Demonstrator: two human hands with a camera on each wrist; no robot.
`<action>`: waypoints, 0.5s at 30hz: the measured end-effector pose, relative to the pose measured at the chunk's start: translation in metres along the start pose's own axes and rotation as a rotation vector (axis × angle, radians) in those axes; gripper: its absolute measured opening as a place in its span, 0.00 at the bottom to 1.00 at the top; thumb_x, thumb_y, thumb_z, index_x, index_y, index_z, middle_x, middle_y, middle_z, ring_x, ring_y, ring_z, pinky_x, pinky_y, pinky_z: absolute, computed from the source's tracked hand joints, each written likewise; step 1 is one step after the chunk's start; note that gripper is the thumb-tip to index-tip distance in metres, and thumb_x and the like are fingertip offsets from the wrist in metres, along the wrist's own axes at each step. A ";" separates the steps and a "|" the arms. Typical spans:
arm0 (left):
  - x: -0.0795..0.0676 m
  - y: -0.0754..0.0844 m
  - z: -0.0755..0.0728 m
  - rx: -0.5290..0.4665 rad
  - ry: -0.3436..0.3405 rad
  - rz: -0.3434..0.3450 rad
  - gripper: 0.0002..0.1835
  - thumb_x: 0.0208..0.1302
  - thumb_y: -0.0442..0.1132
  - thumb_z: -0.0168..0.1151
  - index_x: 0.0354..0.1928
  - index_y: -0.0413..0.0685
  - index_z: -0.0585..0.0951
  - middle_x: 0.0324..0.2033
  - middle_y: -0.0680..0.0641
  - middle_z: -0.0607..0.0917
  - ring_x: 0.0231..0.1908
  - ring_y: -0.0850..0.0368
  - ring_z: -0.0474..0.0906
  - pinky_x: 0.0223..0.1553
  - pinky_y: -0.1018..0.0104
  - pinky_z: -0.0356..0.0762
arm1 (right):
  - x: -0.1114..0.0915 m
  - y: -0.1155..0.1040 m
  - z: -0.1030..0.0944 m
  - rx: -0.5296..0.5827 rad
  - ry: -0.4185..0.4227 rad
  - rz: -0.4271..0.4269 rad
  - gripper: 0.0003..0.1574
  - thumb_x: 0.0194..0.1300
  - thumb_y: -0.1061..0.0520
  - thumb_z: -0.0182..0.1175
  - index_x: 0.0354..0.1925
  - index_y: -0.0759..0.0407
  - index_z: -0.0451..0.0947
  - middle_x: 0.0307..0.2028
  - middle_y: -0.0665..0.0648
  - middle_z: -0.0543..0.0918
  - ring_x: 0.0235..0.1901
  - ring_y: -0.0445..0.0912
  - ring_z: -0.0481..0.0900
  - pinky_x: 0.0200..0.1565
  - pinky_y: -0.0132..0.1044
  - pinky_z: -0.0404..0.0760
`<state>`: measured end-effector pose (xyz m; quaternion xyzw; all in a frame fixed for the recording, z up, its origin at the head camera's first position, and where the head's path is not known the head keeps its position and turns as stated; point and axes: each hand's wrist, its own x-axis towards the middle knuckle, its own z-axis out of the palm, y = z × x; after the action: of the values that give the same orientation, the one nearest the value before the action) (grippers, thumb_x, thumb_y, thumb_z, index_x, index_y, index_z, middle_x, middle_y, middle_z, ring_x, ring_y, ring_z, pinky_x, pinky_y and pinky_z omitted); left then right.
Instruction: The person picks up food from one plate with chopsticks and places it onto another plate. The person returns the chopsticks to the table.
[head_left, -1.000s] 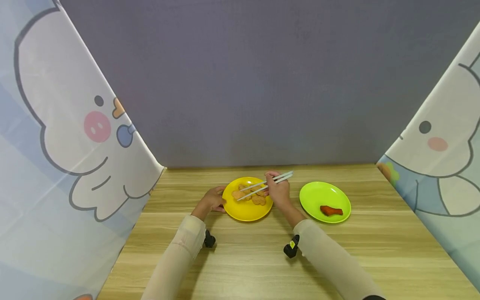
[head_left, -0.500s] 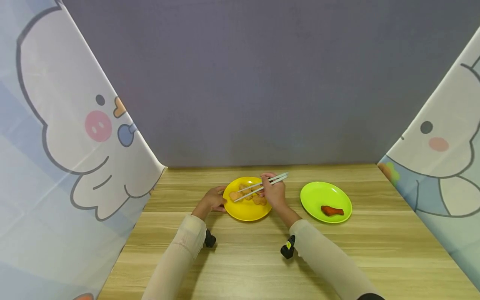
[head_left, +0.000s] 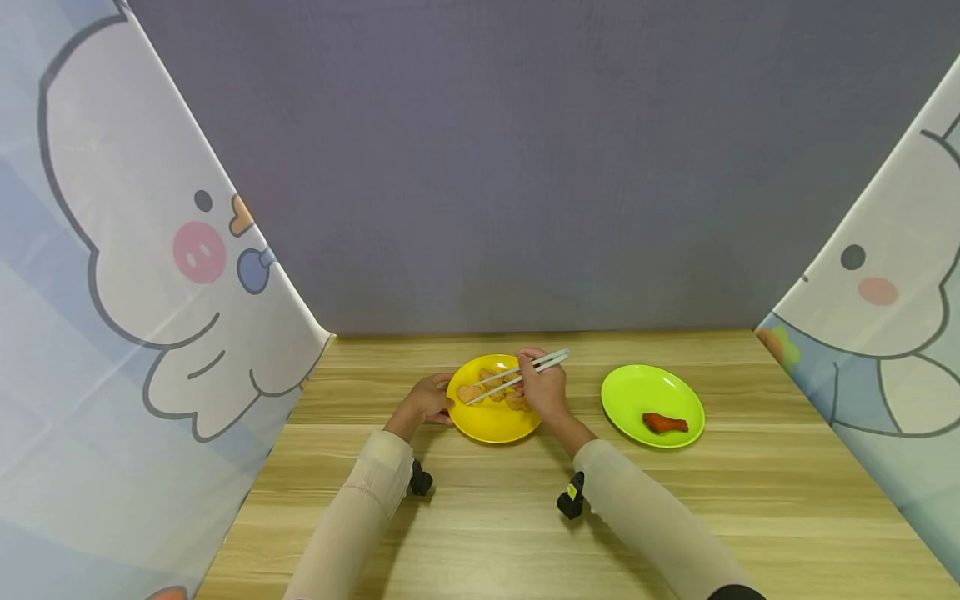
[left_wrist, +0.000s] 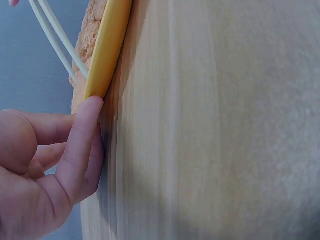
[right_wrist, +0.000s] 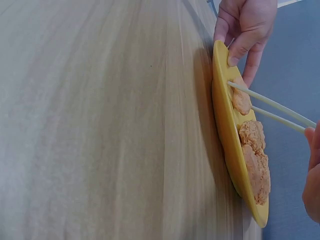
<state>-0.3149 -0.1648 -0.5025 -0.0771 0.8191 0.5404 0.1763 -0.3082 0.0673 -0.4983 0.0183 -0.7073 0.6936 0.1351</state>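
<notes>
A yellow plate point(head_left: 491, 430) sits on the table with several pieces of fried chicken point(head_left: 491, 377) on it. My left hand point(head_left: 429, 398) holds its left rim, and in the right wrist view the thumb point(right_wrist: 243, 46) lies over the edge. Pale chopsticks point(head_left: 551, 363) are gripped in my right hand point(head_left: 545, 390), above the plate's right side. Their tips reach the leftmost chicken piece point(right_wrist: 241, 101), one stick on each side of it in the right wrist view. The left wrist view shows my left fingertips right at the yellow rim point(left_wrist: 107, 55).
To the right, a green plate point(head_left: 626, 404) carries one reddish drumstick point(head_left: 664, 422). A grey panel point(head_left: 540, 208) stands behind the wooden table point(head_left: 510, 533). Cartoon-printed sheets point(head_left: 150, 292) flank both sides.
My right hand and the chopsticks have moved slightly left and down, bringing the tips around the leftmost chicken piece, which has shifted a little left. My left hand keeps its hold on the rim.
</notes>
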 end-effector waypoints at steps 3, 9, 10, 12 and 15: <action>0.000 0.000 0.000 0.000 -0.001 -0.001 0.36 0.65 0.21 0.60 0.74 0.50 0.70 0.51 0.34 0.83 0.27 0.54 0.84 0.26 0.64 0.90 | -0.001 -0.001 0.000 -0.004 -0.003 0.017 0.16 0.75 0.56 0.58 0.50 0.66 0.83 0.33 0.80 0.83 0.25 0.71 0.85 0.30 0.70 0.82; -0.001 0.001 0.000 0.003 -0.002 -0.006 0.36 0.65 0.22 0.60 0.74 0.51 0.69 0.51 0.34 0.83 0.27 0.55 0.84 0.28 0.64 0.90 | -0.001 -0.005 -0.002 -0.016 0.010 0.036 0.15 0.75 0.55 0.58 0.50 0.64 0.84 0.29 0.72 0.84 0.26 0.70 0.86 0.28 0.66 0.85; -0.001 0.001 0.000 0.004 -0.003 -0.006 0.36 0.65 0.22 0.60 0.75 0.51 0.69 0.51 0.34 0.83 0.27 0.55 0.84 0.28 0.64 0.90 | -0.001 -0.006 -0.003 -0.013 0.012 0.036 0.16 0.75 0.55 0.58 0.50 0.64 0.84 0.29 0.72 0.84 0.26 0.70 0.86 0.26 0.63 0.86; -0.001 0.001 0.000 0.004 -0.003 -0.007 0.36 0.65 0.22 0.60 0.75 0.50 0.69 0.51 0.34 0.83 0.27 0.55 0.84 0.28 0.64 0.90 | 0.000 -0.006 -0.006 -0.005 0.016 0.040 0.15 0.75 0.56 0.58 0.50 0.65 0.84 0.29 0.73 0.83 0.26 0.69 0.86 0.23 0.57 0.87; -0.001 0.001 -0.001 0.005 -0.002 -0.008 0.36 0.65 0.22 0.60 0.74 0.50 0.69 0.50 0.34 0.83 0.27 0.54 0.84 0.27 0.64 0.90 | 0.001 -0.008 -0.010 -0.003 0.028 0.039 0.15 0.74 0.56 0.58 0.50 0.65 0.84 0.30 0.75 0.83 0.24 0.67 0.87 0.19 0.48 0.87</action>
<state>-0.3142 -0.1652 -0.5012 -0.0795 0.8201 0.5375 0.1794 -0.3060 0.0768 -0.4902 -0.0054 -0.7066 0.6953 0.1313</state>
